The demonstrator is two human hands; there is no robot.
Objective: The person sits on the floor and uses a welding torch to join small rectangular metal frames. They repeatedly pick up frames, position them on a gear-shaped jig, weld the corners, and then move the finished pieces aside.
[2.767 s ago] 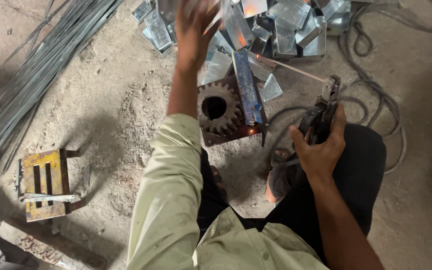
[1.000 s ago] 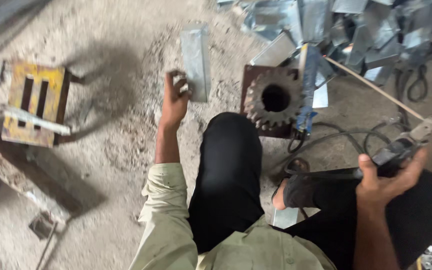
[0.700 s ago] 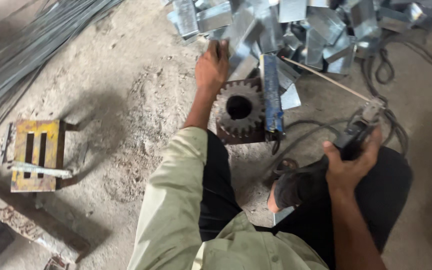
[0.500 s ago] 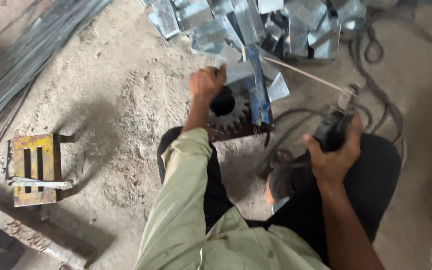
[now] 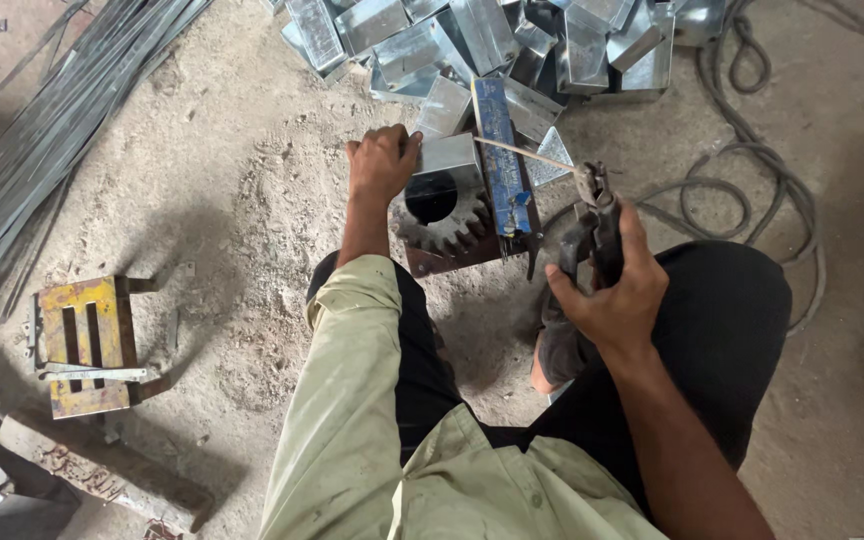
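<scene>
My left hand [image 5: 382, 162] grips a small folded grey metal piece [image 5: 449, 156] and holds it on top of a rusty gear wheel [image 5: 444, 218] that lies on the sandy floor. A blue steel bar [image 5: 501, 168] lies across the gear's right side, right beside the piece. My right hand [image 5: 614, 283] is closed on a dark welding electrode holder [image 5: 592, 222]. Its thin rod [image 5: 524, 152] points left, with the tip near the piece and the top of the blue bar.
A heap of folded grey metal pieces [image 5: 512, 40] lies just beyond the gear. Long steel strips [image 5: 42, 140] run along the left. A yellow rusty jig [image 5: 82, 345] sits at lower left. Black cables [image 5: 742, 170] coil on the right. My knees fill the lower middle.
My left hand went out to the left, then up to the heap, and came back to the gear with a metal piece. The rod tip moved in toward it.
</scene>
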